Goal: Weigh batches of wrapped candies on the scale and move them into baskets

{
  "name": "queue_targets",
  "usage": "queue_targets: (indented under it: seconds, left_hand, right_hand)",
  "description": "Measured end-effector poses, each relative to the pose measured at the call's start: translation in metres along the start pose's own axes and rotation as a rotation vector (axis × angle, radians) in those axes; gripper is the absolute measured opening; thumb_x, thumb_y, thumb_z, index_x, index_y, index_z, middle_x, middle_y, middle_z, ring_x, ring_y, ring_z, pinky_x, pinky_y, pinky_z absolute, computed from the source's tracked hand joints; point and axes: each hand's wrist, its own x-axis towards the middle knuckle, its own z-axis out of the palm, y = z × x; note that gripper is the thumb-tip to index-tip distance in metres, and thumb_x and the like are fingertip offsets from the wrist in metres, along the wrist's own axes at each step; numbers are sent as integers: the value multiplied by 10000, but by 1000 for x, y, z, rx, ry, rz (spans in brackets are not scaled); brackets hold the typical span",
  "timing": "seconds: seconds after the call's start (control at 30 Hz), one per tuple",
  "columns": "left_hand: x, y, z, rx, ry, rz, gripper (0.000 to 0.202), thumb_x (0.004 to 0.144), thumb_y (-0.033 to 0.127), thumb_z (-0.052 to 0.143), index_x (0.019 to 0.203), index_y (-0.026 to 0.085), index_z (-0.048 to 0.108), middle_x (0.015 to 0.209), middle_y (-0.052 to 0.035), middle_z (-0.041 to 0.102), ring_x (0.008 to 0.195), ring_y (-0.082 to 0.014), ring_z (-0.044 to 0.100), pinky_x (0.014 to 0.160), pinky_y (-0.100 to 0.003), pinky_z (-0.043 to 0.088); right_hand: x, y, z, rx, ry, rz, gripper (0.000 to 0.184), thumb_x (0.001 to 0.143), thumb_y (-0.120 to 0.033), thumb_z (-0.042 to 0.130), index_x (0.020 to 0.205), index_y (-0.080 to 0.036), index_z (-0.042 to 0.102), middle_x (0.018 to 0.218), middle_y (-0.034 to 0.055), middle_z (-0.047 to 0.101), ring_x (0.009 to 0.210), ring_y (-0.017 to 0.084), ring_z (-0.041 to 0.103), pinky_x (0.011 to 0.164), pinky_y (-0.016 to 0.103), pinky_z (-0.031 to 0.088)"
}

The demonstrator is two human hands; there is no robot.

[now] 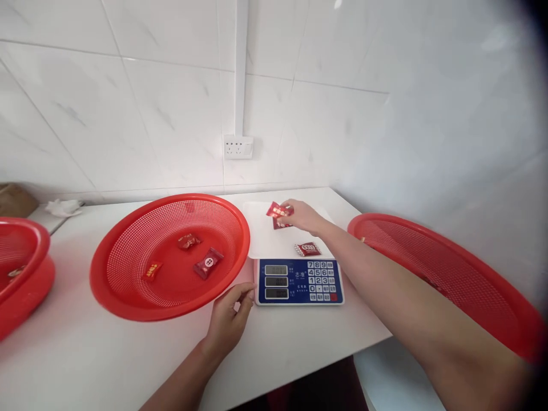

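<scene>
My right hand (302, 217) pinches a small red wrapped candy packet (278, 210) over the white scale pan (265, 242). Just beneath it a darker red packet (280, 225) shows, partly covered by my fingers; whether I hold that one too I cannot tell. Another dark red packet (307, 249) lies on the pan near its front edge. The scale's blue keypad panel (299, 282) faces me, its displays too faint to read. My left hand (229, 317) is on the table with fingers curled together, its fingertips at the panel's left edge and nothing visible in them.
Left of the scale stands a round red mesh basket (171, 311) with several wrapped packets inside. A second red basket (43, 240) is at the far left, a third (411, 228) behind my right forearm. White tissue (63, 207) lies by the tiled wall, which has a socket (238, 147).
</scene>
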Motion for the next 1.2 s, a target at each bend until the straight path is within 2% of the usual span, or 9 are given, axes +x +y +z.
queue_targets:
  seconds: [0.13, 0.23, 0.43, 0.57, 0.67, 0.87, 1.0, 1.07, 1.2]
  left_hand:
    - [0, -1, 1, -24, 4, 9, 183, 841, 281, 498, 934, 185, 623, 754, -20, 645, 654, -112, 595, 601, -213, 499]
    - [0, -1, 0, -40, 22, 11, 199, 845, 283, 490, 974, 181, 604, 740, -13, 625, 664, -112, 589, 622, -223, 502]
    - [0, 4, -1, -168, 49, -26, 265, 854, 281, 478, 1090, 169, 521, 724, -1, 592, 667, -110, 584, 647, -250, 507]
    - [0, 9, 0, -239, 39, -78, 284, 845, 277, 494, 1106, 167, 507, 731, 0, 589, 661, -106, 574, 644, -247, 494]
    - [0, 10, -1, -238, 33, -96, 273, 842, 280, 497, 1090, 169, 521, 722, 5, 580, 664, -106, 573, 651, -249, 489]
    - [-1, 6, 1, -157, 3, -67, 253, 843, 301, 492, 1056, 182, 560, 712, 3, 579, 649, -106, 561, 586, -222, 459]
    - [1, 4, 0, -121, 25, -58, 253, 842, 299, 491, 1059, 187, 557, 720, 2, 580, 660, -110, 559, 623, -238, 468]
    - [1, 5, -2, -109, 28, -59, 276, 842, 304, 493, 1090, 192, 541, 756, -3, 582, 682, -113, 560, 657, -252, 477]
    - [2, 6, -9, -81, 28, -129, 332, 849, 344, 487, 1155, 214, 506, 893, -37, 608, 764, -131, 583, 721, -287, 493]
  right_hand:
    - [-3, -54, 1, 502, -128, -181, 565, 841, -393, 552, 1319, -156, 368, 1172, 116, 584, 992, 178, 593, 800, 307, 507]
    - [-15, -66, -3, 395, -165, -229, 580, 865, -432, 504, 1364, -189, 339, 1278, 116, 513, 1137, 208, 521, 888, 361, 479]
    - [-54, 13, -15, -147, -255, -174, 476, 777, -413, 608, 1233, -297, 538, 1318, 21, 515, 1210, 281, 471, 974, 428, 417]
    - [-65, 62, -13, -217, -241, -108, 373, 822, -359, 530, 1179, -259, 583, 1256, 44, 566, 1154, 266, 522, 934, 412, 446]
    - [-64, 72, -10, -241, -191, -146, 303, 800, -320, 536, 1077, -241, 629, 1138, 56, 619, 1062, 261, 573, 906, 421, 459]
    - [-54, 21, -11, -114, -90, -62, 219, 722, -344, 638, 896, -212, 657, 1001, 71, 657, 948, 267, 605, 868, 448, 467]
    - [-50, -43, 0, 313, -59, -170, 418, 772, -414, 614, 1140, -219, 581, 1107, 90, 634, 1023, 236, 581, 837, 403, 496]
    - [-51, -63, 6, 350, -38, -277, 481, 782, -396, 614, 1223, -225, 531, 1208, 93, 579, 1115, 232, 530, 890, 413, 473]
    - [-67, -57, 5, 210, -25, -441, 409, 812, -316, 566, 1218, -269, 539, 1283, 47, 516, 1167, 214, 490, 931, 417, 456]
